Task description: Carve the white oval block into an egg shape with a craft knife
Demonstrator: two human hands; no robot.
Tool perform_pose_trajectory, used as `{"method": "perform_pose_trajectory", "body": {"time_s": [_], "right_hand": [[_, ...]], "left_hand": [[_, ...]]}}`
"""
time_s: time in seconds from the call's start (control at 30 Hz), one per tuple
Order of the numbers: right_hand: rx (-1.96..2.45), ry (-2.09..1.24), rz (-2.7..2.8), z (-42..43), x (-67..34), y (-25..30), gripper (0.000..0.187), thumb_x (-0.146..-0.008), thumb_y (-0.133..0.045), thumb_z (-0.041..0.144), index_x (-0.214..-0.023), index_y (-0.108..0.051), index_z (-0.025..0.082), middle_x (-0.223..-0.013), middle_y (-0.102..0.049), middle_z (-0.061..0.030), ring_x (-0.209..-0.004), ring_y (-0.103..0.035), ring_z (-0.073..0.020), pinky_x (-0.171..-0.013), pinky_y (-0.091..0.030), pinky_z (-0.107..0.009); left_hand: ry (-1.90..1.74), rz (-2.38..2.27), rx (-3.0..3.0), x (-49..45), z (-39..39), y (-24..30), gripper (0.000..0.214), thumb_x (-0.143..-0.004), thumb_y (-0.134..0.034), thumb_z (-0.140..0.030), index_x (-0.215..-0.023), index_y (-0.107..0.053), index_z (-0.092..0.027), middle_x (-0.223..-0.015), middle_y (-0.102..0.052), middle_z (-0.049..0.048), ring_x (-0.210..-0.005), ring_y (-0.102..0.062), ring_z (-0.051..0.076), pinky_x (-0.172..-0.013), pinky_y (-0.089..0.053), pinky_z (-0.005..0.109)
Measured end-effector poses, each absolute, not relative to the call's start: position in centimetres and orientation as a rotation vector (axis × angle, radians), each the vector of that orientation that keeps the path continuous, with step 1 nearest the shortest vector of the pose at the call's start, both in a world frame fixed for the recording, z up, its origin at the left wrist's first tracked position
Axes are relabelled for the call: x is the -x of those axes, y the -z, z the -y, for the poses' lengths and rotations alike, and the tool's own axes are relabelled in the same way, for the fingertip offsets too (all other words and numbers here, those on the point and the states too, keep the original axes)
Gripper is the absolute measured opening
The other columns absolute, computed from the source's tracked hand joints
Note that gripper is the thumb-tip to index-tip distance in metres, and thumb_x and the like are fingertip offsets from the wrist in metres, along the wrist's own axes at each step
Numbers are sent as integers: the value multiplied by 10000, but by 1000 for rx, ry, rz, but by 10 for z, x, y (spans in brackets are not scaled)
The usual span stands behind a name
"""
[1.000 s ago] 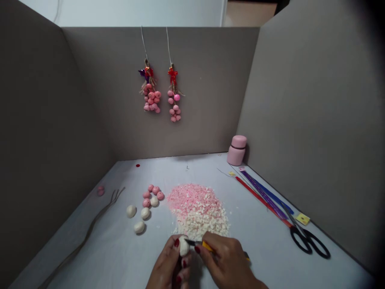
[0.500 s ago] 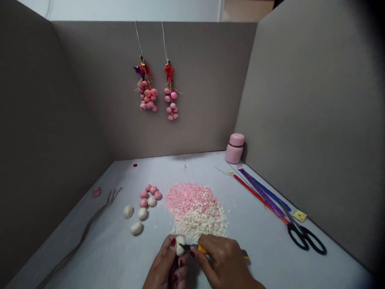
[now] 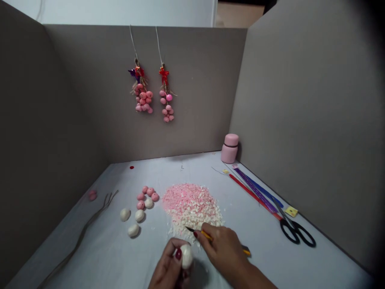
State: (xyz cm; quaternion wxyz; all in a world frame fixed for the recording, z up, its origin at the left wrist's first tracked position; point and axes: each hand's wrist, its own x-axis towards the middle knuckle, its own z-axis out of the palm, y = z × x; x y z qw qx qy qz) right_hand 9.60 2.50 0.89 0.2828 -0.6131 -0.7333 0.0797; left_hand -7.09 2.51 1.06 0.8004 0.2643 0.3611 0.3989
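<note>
At the bottom centre, my left hand point(image 3: 167, 265) is closed around a white carved ball point(image 3: 187, 257), its thumb pressing on the near side. My right hand point(image 3: 223, 245) grips a yellow-handled craft knife point(image 3: 206, 236). The dark blade points left, over the front edge of a heap of pink and white shavings point(image 3: 191, 204), apart from the ball. Left of the heap lie several pink balls point(image 3: 150, 192) and several loose white balls point(image 3: 133, 230).
Twine point(image 3: 81, 237) runs along the left. On the right are black-handled scissors point(image 3: 297, 233), a red ribbon point(image 3: 252, 193), purple ribbon point(image 3: 255, 188) and a pink flask point(image 3: 229, 148). Two pink-ball garlands point(image 3: 143, 96) hang on the grey back panel point(image 3: 204, 80).
The knife has come off the white ball and moved up over the shavings. My left hand has turned the ball and shifted slightly right. The whole view has shifted a little.
</note>
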Motion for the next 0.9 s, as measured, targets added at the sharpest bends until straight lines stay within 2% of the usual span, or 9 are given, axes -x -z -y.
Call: {"method": "perform_pose_trajectory", "body": {"time_s": [0.1,0.27,0.47,0.7,0.9], "right_hand": [[1615,-228,1935,-26,-97,-8,334,-961,-396,356,-680,-519,226,-562,-602,19,-497,-559,-148,-508,-261,-258],[1513,-289,1942,-21,-92,-6,346,-968,-367,364,-668,-470,225,-555,-557,26,-491,-530,-138,-508,-280,-248],[1391,-345,2008,-18,-88,-10,317,-949,-366,323,-658,-441,223,-567,-549,26,-496,-530,-126,-498,-294,-232],[1448,-390,1974,-18,-88,-8,339,-953,-370,345,-643,-431,222,-542,-532,32,-478,-519,-121,-483,-281,-231],[1323,-323,2109,-16,-89,-5,302,-941,-384,323,-670,-466,217,-592,-575,18,-532,-556,-129,-511,-304,-239]], "left_hand": [[-886,-781,-504,70,-25,-13,474,-540,-826,-517,-797,-602,-188,-501,-545,-85,-384,-387,9,-377,-217,125],[-856,-717,-447,72,-30,-14,458,-554,-827,-504,-734,-541,-194,-504,-553,-89,-337,-329,-12,-352,-150,122],[-899,-746,-418,72,-29,-11,484,-556,-832,-488,-878,-601,-210,-525,-606,-73,-348,-384,5,-346,-161,120],[-916,-766,-420,68,-26,-9,412,-567,-817,-499,-741,-666,-158,-532,-628,-48,-344,-431,7,-343,-209,123],[-895,-782,-322,70,-26,-19,473,-486,-845,-509,-729,-651,-153,-467,-598,-61,-327,-402,3,-350,-194,118]]}}
